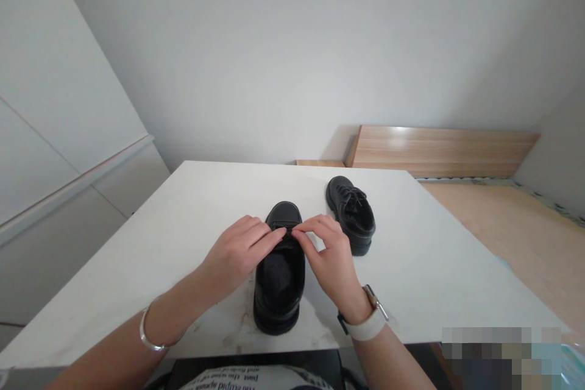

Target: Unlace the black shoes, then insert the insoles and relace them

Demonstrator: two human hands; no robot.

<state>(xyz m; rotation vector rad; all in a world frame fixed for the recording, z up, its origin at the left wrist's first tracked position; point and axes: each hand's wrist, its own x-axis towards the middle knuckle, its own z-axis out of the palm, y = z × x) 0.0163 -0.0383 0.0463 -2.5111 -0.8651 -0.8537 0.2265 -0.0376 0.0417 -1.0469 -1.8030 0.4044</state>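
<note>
A black shoe stands on the white table, its toe pointing away and its opening towards me. My left hand reaches over its left side, fingers pressed together at the lacing. From the right, my right hand pinches with thumb and index finger at the same lacing, its fingertips close to those of my left hand. What both sets of fingertips hold is too small and dark to make out. A second black shoe, its laces tied in a bow, stands behind my right hand.
Beyond the table are a grey wall and a wooden headboard at the right, with a pale bed surface before it. White cabinet panels stand at the left. The table's front edge is close to my body.
</note>
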